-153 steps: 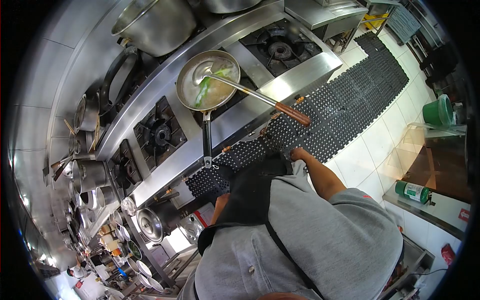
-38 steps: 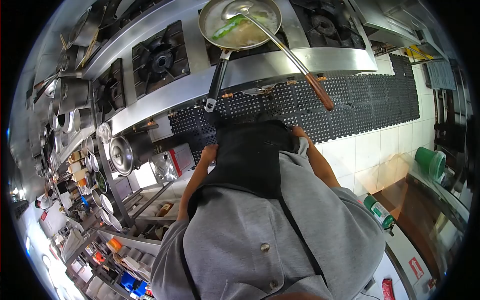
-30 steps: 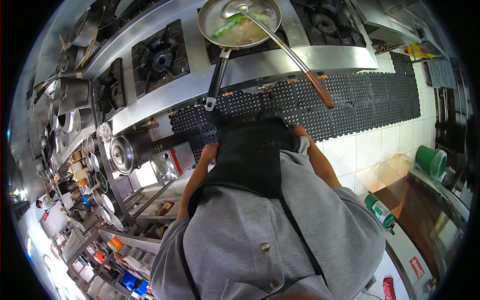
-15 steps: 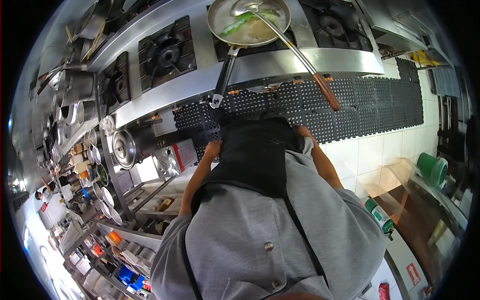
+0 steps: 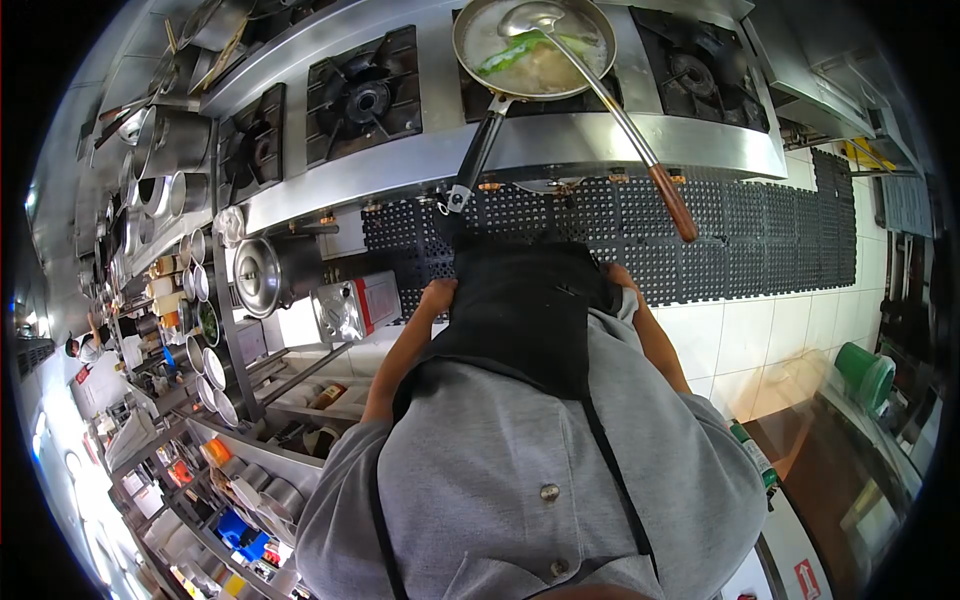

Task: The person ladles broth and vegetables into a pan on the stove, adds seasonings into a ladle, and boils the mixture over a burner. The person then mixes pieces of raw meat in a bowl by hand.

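Observation:
My left hand (image 5: pixel 438 295) rests against the left edge of the black apron (image 5: pixel 520 310), its fingers mostly hidden. At the apron's right edge is my right hand (image 5: pixel 620 274), also with its fingers largely out of sight. Beyond them, a frying pan (image 5: pixel 459 62) sits on a stove burner, its black handle pointing toward me. Pale, cloudy liquid and long green pieces (image 5: pixel 512 52) fill the pan. A ladle (image 5: pixel 625 125) lies with its bowl in the liquid, its shaft across the rim and its wooden handle overhanging the stove front.
Further burners (image 5: pixel 366 97) flank the pan. A lidded pot (image 5: pixel 258 277) and shelves with stacked dishes stand at the left. Black perforated matting (image 5: pixel 740 240) covers floor along the stove. A green bucket (image 5: pixel 865 375) is at the right. Another person (image 5: pixel 88 345) is far off at the left.
The view has turned and shifted, bringing the stove and pan higher in the picture than at first. My left hand shows more fully beside the apron. The ladle still rests in the pan.

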The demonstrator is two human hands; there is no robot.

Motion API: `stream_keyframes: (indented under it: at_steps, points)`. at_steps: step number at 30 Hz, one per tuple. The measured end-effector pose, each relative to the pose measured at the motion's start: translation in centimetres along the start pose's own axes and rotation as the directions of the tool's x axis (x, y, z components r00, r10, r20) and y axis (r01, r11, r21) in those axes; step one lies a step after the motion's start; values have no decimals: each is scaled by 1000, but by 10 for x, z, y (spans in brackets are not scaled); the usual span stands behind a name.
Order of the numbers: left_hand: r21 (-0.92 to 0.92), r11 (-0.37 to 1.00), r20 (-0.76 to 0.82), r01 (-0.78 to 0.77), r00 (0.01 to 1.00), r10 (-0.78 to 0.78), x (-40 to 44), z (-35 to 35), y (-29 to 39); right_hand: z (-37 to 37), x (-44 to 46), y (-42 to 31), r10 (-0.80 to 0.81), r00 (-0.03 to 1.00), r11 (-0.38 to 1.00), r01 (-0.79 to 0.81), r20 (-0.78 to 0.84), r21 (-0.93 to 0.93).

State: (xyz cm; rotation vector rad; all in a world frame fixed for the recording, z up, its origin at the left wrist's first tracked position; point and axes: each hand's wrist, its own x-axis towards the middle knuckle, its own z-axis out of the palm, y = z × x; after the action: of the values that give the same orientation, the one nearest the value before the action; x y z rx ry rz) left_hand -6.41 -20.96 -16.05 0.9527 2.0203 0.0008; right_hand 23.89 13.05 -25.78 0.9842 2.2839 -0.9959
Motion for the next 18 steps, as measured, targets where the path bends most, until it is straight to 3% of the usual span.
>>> stream_keyframes:
  at_steps: [2, 3, 5, 6, 8, 12, 15, 18]
  points:
    - [-221, 969, 16, 114, 993, -113, -1, -1, 2, -4, -7, -4, -47, 999, 999, 47, -10, 8]
    - [-219, 969, 19, 114, 993, -112, 1, 3, -2, -1, -7, -1, -44, 999, 999, 44, -9, 11]
    - [162, 985, -25, -62, 997, 67, 9, 11, -14, 6, -4, 9, -113, 992, 992, 116, -56, 50]
    - [162, 985, -24, -63, 997, 68, 7, 8, -11, 5, -5, 7, -112, 992, 992, 115, -56, 51]
    - [-64, 996, 48, 66, 997, -62, 5, 3, -4, 1, -7, 4, -79, 997, 996, 79, -6, 49]
    - [-24, 998, 62, 56, 997, -55, -2, -8, 5, 4, -5, 5, -64, 998, 997, 64, 3, 49]
    - [-318, 912, 99, 260, 965, -241, -6, -13, 14, 9, -1, 5, -29, 999, 1000, 28, -43, -14]
    - [-292, 935, 63, 200, 980, -190, -6, -10, 10, 2, -7, -1, -10, 999, 998, 13, -49, 61]
